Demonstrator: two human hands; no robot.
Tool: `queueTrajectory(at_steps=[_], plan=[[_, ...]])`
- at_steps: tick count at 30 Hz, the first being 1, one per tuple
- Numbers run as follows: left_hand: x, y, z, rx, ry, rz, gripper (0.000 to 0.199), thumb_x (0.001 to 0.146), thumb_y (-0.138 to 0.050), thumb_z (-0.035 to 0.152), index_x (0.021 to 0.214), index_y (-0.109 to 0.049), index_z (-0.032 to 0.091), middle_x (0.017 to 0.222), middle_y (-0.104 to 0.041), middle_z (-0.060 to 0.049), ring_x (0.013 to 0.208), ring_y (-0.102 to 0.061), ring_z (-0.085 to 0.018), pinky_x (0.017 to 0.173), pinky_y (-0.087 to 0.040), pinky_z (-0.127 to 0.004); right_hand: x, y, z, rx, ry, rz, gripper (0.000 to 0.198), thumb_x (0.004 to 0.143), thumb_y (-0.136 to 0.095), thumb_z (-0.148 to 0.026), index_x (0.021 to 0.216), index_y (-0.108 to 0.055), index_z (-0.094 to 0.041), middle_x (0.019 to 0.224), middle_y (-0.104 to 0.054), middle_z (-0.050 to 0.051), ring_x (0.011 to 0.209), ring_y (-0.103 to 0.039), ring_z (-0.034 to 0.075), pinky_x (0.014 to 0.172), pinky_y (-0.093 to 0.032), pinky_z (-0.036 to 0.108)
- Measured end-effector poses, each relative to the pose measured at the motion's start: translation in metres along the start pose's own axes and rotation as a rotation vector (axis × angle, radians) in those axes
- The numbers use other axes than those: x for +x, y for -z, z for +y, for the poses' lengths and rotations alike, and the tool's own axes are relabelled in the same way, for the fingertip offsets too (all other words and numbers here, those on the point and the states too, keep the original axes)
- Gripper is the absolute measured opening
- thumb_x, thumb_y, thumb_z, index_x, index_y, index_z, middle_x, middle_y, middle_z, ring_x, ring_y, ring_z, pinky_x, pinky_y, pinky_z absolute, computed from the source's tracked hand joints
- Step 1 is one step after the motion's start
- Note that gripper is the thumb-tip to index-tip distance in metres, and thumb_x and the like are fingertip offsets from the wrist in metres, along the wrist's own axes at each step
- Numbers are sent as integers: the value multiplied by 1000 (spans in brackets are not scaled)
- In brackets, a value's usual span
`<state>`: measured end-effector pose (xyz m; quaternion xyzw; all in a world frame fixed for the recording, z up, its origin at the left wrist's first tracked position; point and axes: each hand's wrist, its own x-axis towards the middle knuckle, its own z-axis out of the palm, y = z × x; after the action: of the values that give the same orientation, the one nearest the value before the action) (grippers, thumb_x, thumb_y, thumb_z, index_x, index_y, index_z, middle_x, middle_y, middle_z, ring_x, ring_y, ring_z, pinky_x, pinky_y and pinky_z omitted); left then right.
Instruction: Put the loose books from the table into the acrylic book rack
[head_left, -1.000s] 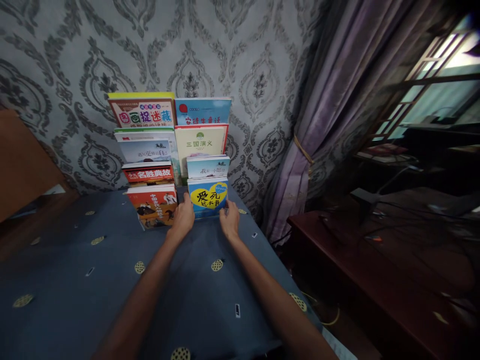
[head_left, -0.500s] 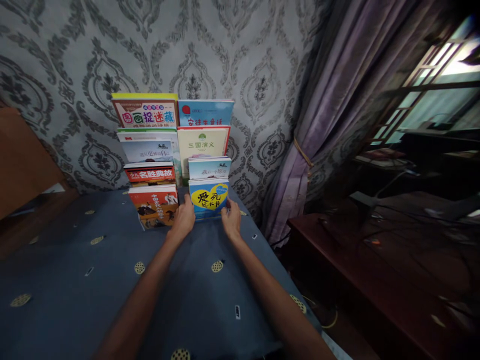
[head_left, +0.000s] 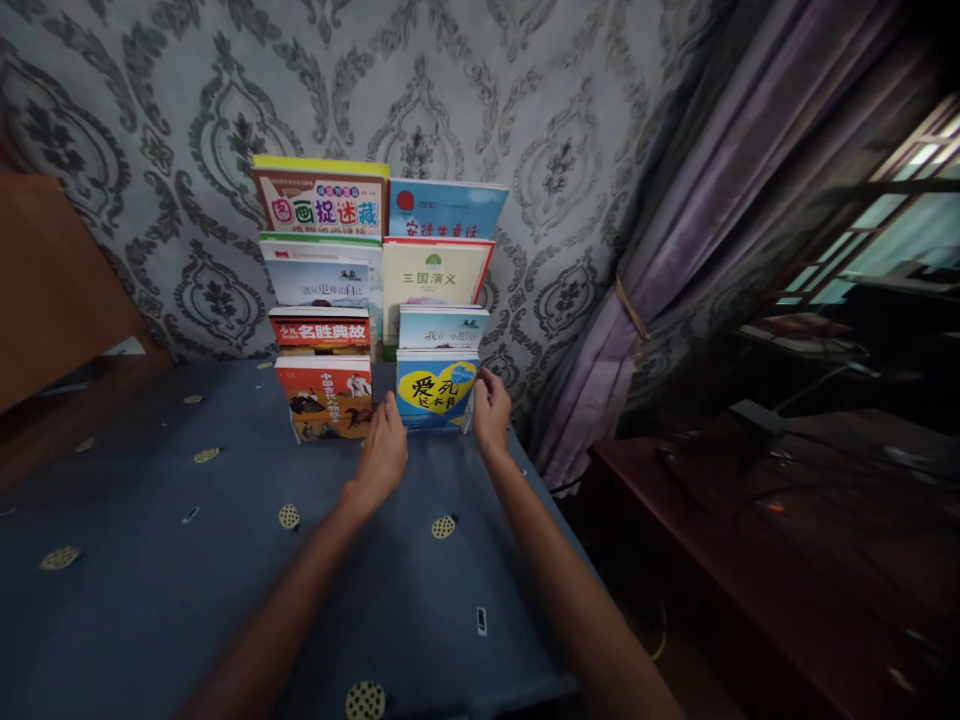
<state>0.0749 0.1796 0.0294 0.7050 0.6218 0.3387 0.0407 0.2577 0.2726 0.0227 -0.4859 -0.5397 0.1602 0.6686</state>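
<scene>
A blue book with a yellow heart [head_left: 437, 392] stands upright at the front right of a tiered group of books. My left hand [head_left: 384, 448] is at its lower left edge, fingers stretched and holding nothing I can see. Just beyond the right edge is my right hand [head_left: 492, 412], its fingers loosely bent and apart from the cover. An orange book [head_left: 326, 400] stands to the left of my left hand. Behind the blue book rise a pale blue book [head_left: 442, 328], a cream book with a red border [head_left: 433, 275] and a taller blue book [head_left: 450, 208].
More books stand in the left column, among them a red one [head_left: 322, 331] and a yellow-topped one [head_left: 322, 200]. All are on a dark blue patterned cloth [head_left: 247, 580] against a papered wall. A purple curtain [head_left: 660, 240] and a reddish-brown table [head_left: 675, 520] are at right.
My right hand has moved off the blue book's right edge to the side. My left hand has dropped slightly to its lower left. The view has come closer to the books.
</scene>
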Motion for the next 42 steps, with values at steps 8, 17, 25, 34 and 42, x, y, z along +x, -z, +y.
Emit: queueTrajectory(at_steps=[8,17,25,34,42], plan=[[-12,7,-2,-136,-90,11,61,94,-37,16,152,-19,11,153,-39,-23,145,-36,-29,119,-33,-49,19,6,-9,79,-17,-37,53,91,-45,-54,120,-67,-15,118,-71,14,115,-62,29,98,-48,46],[27,48,13,-190,-177,106,60,95,-40,21,151,-20,15,151,-41,-22,142,-40,-31,118,-34,-52,40,8,-28,37,-19,-102,60,88,-45,-62,120,-67,-16,125,-68,16,117,-61,31,101,-45,47],[124,134,52,161,-270,28,41,93,-43,14,134,-42,11,133,-53,-20,131,-48,-33,110,-41,-47,60,4,-43,-63,57,-210,65,89,-39,-67,115,-69,-15,119,-71,15,111,-62,31,97,-47,43],[142,139,81,460,-182,-196,36,90,-45,13,125,-53,9,131,-55,-20,122,-55,-30,98,-46,-37,60,3,-48,-64,82,-248,64,90,-36,-65,108,-70,-15,111,-73,14,99,-64,30,89,-48,40],[149,147,93,595,-205,-263,41,90,-52,18,129,-58,12,134,-55,-19,123,-55,-31,98,-48,-40,57,-2,-45,-71,62,-233,61,87,-38,-66,105,-68,-16,107,-73,14,97,-64,29,84,-48,37]])
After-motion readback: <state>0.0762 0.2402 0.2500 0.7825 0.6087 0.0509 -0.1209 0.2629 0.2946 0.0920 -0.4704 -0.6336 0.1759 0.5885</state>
